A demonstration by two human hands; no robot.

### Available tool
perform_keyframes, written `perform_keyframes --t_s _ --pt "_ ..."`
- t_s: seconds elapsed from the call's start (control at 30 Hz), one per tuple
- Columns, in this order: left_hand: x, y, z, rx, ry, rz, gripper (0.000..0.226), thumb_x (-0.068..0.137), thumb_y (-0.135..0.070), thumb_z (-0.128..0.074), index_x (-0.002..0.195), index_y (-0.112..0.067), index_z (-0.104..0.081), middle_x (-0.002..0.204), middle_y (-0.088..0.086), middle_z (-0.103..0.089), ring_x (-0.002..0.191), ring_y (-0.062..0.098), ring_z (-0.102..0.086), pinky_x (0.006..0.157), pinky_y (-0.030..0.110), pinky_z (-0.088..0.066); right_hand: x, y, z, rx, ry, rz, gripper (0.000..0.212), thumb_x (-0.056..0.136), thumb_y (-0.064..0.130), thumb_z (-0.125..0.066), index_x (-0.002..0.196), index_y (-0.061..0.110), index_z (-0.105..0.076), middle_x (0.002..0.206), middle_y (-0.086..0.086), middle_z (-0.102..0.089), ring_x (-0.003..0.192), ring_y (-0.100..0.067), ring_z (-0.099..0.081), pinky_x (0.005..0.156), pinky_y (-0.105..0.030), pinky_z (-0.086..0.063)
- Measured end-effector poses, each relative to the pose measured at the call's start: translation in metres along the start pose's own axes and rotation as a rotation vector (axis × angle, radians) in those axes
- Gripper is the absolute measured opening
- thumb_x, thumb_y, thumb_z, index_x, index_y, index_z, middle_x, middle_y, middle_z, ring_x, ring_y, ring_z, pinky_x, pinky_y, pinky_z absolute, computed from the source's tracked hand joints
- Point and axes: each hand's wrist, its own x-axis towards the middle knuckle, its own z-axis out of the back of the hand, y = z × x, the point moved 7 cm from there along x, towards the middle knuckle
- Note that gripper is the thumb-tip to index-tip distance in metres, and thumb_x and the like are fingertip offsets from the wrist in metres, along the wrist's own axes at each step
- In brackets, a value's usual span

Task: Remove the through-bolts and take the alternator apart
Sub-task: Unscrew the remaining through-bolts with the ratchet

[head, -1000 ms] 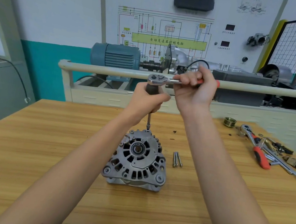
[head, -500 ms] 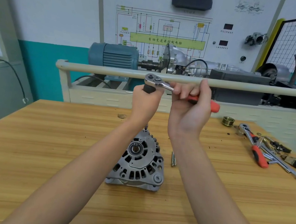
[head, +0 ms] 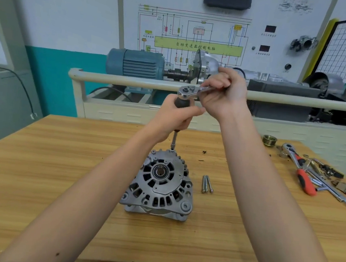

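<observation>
The alternator [head: 159, 185] sits pulley-end up near the middle of the desk [head: 58, 161], a squat drum of cast grey metal, ribbed and slotted all round, with a dark bearing and shaft stub at its centre. I'd judge it heavy and utterly stiff, with vent edges that bite; the safe hold would be round the outer rim or by the mounting ears at its near corners, not by the fins. It looks stable on its flat base, though a hard pull on the wrench could skate it across the smooth wood.

A slim steel extension [head: 174, 140] rises from a bolt head at the far edge of the housing. The left hand [head: 174, 118] is wrapped round the dark grip just under the ratchet [head: 188, 92], steadying it upright. The right hand [head: 225, 95] is closed on the ratchet's handle (most of it is hidden in the fist).

Three long through-bolts [head: 206, 184] lie side by side just right of the alternator, thin and bright. Towards the desk's far right corner are a second ratchet [head: 300, 167] with a red grip, a brass-coloured ribbed pulley [head: 269, 140] and small loose parts.
</observation>
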Motion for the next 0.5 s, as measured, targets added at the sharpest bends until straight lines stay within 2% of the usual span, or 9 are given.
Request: perform_keyframes --t_s 0.13,0.23,0.3,0.4,0.5 --pt "0.003 0.007 0.01 0.002 -0.211 0.041 0.041 0.081 0.004 -0.054 0.05 -0.016 -0.038 0.038 -0.005 -0.031 0.035 0.011 -0.022 0.04 0.016 -0.021 -0.018 0.001 0.009 0.027 -0.034 0.261 0.039 0.097 0.013 -0.041 0.059 0.017 -0.032 0.039 0.006 -0.03 0.034 -0.011 -0.033 0.045 -0.019 -0.042" --pt "0.0 0.008 0.021 0.025 -0.457 0.032 0.037 0.081 0.001 -0.055 0.051 -0.015 -0.039 0.042 -0.001 -0.032 0.042 0.015 -0.024 0.045 0.024 -0.02 -0.05 -0.008 0.009 -0.065 0.053 0.522 0.038 0.098 0.012 -0.04 0.061 0.014 -0.035 0.043 0.001 -0.037 0.042 -0.016 -0.043 0.058 -0.03 -0.05" --pt "-0.003 0.009 0.023 0.021 -0.557 0.022 0.032 0.08 -0.003 -0.057 0.053 -0.014 -0.044 0.047 0.002 -0.035 0.05 0.017 -0.025 0.049 0.029 -0.02 -0.07 -0.012 0.003 -0.211 0.146 0.691 0.033 0.096 0.011 -0.04 0.063 0.013 -0.038 0.045 -0.001 -0.044 0.048 -0.019 -0.05 0.068 -0.035 -0.052" --pt "-0.004 0.009 0.021 0.012 -0.54 0.016 0.029 0.081 -0.004 -0.06 0.057 -0.013 -0.046 0.051 0.004 -0.036 0.052 0.015 -0.025 0.047 0.026 -0.021 -0.078 -0.012 -0.004 -0.326 0.229 0.747 0.03 0.095 0.01 -0.039 0.065 0.012 -0.039 0.047 -0.002 -0.048 0.052 -0.021 -0.054 0.072 -0.037 -0.053" --pt "-0.003 0.007 0.022 0.022 -0.361 0.022 0.037 0.081 0.003 -0.059 0.054 -0.014 -0.041 0.041 -0.003 -0.035 0.039 0.012 -0.027 0.041 0.02 -0.023 -0.056 -0.003 -0.002 -0.204 0.176 0.55 0.038 0.099 0.011 -0.038 0.061 0.012 -0.037 0.044 -0.001 -0.042 0.045 -0.019 -0.049 0.064 -0.034 -0.053"
